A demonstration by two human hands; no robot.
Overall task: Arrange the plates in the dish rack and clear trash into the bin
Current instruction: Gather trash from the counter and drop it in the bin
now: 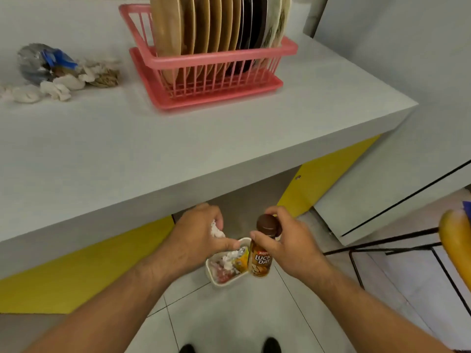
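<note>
A person stands over a small white bin (208, 266) on the tiled floor (229, 317), both hands just above it. The left hand (196, 235) has its fingers curled round a crumpled white tissue (216, 229), forefinger stretched toward the bin's rim. The right hand (290, 243) pinches a brown-capped Lucky Day coffee bottle (260, 262) by the neck, holding it upright at the bin's right edge. Inside the bin lie white tissue, a yellow wrapper (241, 261) and something red that is too blurred to name. Beyond and above the bin, on the white desk (178, 138), a pink dish rack (211, 59) carries a row of plates (204, 21) on edge, tan ones to the left, dark and patterned ones to the right. Farther left of the bin, also on the desk, sits a heap of crumpled tissues (61, 85) with a silver-and-blue wrapper (38, 62).
</note>
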